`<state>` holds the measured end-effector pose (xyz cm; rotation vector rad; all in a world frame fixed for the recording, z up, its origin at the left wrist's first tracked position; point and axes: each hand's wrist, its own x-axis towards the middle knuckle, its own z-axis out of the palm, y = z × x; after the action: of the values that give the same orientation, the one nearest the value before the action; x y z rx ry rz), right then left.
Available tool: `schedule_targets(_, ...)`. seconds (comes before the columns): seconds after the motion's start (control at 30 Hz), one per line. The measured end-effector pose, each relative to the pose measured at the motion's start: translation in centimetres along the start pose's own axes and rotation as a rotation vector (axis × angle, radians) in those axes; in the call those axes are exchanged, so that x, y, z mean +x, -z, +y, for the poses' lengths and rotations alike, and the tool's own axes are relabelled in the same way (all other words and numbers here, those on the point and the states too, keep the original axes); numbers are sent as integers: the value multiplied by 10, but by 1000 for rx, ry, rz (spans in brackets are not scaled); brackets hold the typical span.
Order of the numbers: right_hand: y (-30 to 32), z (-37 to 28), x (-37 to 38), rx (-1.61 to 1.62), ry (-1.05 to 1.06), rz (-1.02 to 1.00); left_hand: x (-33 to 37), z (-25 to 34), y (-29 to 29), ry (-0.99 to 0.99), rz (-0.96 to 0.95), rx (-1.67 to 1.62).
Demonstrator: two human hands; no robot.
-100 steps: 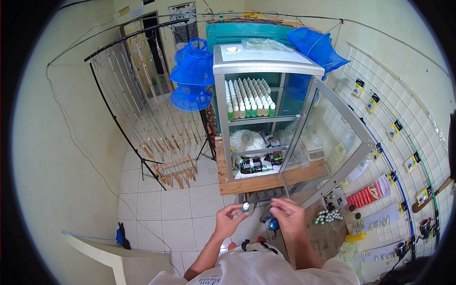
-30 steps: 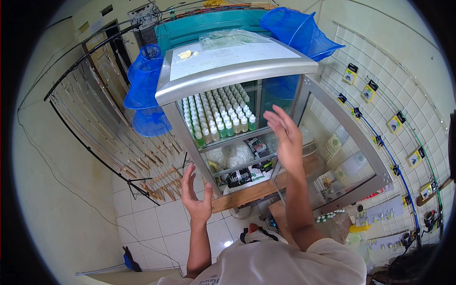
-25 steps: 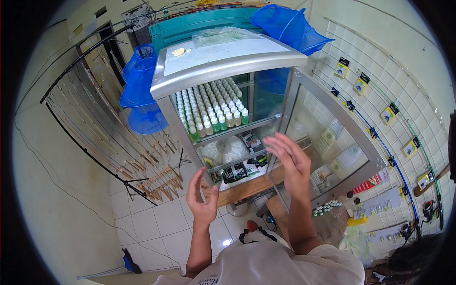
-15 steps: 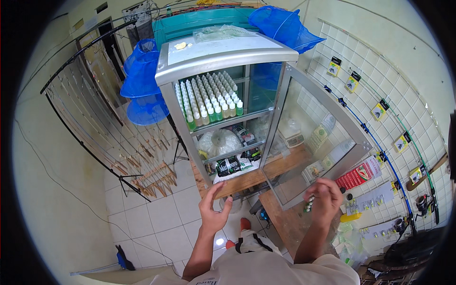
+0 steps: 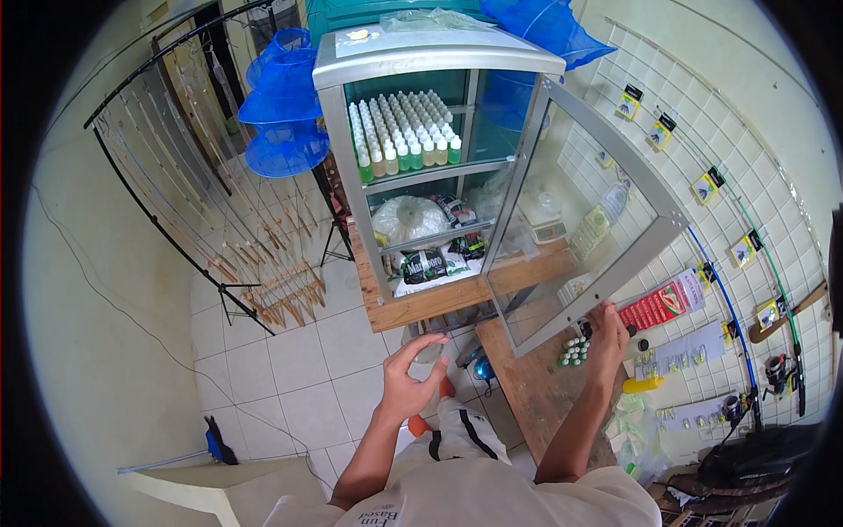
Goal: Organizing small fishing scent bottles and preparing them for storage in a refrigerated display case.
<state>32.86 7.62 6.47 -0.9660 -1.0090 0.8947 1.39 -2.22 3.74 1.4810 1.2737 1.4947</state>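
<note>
My left hand (image 5: 411,379) is held in front of the glass cabinet, its fingers curved and thumb apart, with no object in its grasp. Through its gap shows a pale round thing I cannot make out. My right hand (image 5: 606,344) is raised at the lower frame of the swung-open cabinet door (image 5: 606,290). Its fingers point up, with the tips at or against the frame; contact is not certain. Beside that hand, small white-capped bottles (image 5: 575,351) stand on the wooden table (image 5: 536,386). Rows of similar bottles (image 5: 404,132), with green and amber liquid, fill the upper shelf.
The lower compartment holds a bulging clear bag (image 5: 408,220) and dark packets (image 5: 426,263). Blue nets (image 5: 285,101) and a rod rack (image 5: 114,176) stand left. Fishing rods and tackle packs (image 5: 707,186) hang on the right wall grid. A yellow bottle (image 5: 643,385) lies near the table's right edge.
The view has tilted, so the cabinet sits higher in it. My right hand has moved up to the door's lower frame, exposing more small bottles. My left hand stays curved and free.
</note>
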Motion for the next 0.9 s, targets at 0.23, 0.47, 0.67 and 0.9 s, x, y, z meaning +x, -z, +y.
schedule_targets(0.23,-25,7,-26,125,-93,-265,3,18,-16,44,-53,-274)
schedule_targets(0.47,-94,33,-42,247,-272,-561,16,13,-3,-32,-94,-205)
schedule_targets(0.67,-157,63,-39,228,-295,-694,39,7,15,-53,27,28)
schedule_targets(0.9,-225,73,-26,154,-274,-834,63,-4,40,-18,83,211)
